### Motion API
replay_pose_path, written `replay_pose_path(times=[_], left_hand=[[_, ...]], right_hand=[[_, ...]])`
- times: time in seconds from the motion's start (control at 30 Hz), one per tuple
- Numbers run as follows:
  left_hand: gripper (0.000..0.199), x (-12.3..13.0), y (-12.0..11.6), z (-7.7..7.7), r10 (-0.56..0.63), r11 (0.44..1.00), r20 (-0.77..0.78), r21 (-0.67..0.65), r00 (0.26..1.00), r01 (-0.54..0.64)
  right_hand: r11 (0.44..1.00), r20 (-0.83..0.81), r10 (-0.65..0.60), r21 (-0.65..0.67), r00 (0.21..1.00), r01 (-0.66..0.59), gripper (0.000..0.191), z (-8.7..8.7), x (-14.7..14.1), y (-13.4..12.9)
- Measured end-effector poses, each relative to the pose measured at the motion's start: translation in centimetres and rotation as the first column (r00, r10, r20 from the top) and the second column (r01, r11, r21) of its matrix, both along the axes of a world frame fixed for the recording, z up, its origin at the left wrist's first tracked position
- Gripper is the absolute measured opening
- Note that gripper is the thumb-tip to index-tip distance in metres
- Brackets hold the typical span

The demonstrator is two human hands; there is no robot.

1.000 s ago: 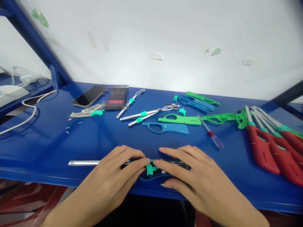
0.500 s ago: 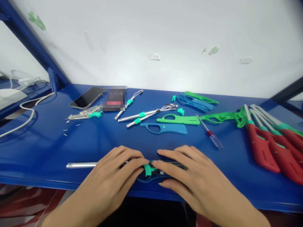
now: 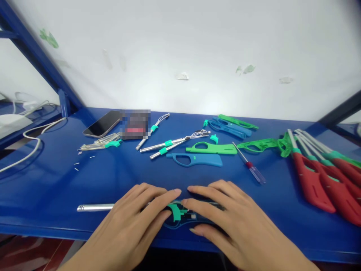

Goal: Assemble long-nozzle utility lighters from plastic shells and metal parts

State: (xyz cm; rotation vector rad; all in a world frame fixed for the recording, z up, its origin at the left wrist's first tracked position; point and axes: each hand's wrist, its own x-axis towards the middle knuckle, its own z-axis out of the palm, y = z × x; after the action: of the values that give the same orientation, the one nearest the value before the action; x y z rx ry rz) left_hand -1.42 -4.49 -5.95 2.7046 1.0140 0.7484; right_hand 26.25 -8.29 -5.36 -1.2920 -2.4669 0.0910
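An opened gas lighter lies at the table's near edge, its blue half-shell showing the parts inside. A turquoise trigger sits in the middle of it, and its silver barrel sticks out to the left. My left hand is closed around the lighter where barrel and shell meet, its index fingertip raised above the trigger. Over the right part of the shell, my right hand grips with fingers on the far side and thumb at the near side. Both hands hide much of the lighter.
Behind lie a blue shell, a green shell, silver barrels with wires and a screwdriver. Several red lighters lie at right. A phone, clear parts and a white cable are at left.
My left index fingertip has come off the trigger and moved slightly right, so more of the trigger shows. My right hand keeps its place. The whole view has shifted a little.
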Motion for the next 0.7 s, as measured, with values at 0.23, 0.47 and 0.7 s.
replay_pose_path(times=[0.23,0.47,0.7], left_hand=[[0.039,0.1,0.0,0.1,-0.026,0.999,0.023,0.029,0.999,0.026],[0.038,0.4,0.2,0.5,-0.063,0.989,0.003,0.137,0.998,0.062],[0.036,-4.1,0.0,1.7,0.166,0.981,-0.108,0.118,0.98,-0.153]], right_hand=[[0.999,-0.058,-0.043,0.014,0.997,0.044,0.037,-0.7,0.0,-0.3],[0.998,-0.046,-0.054,0.012,0.997,0.054,0.036,-1.0,0.1,-0.4],[0.998,-0.03,-0.059,0.006,0.998,0.059,0.039,-1.0,0.3,-0.3]])
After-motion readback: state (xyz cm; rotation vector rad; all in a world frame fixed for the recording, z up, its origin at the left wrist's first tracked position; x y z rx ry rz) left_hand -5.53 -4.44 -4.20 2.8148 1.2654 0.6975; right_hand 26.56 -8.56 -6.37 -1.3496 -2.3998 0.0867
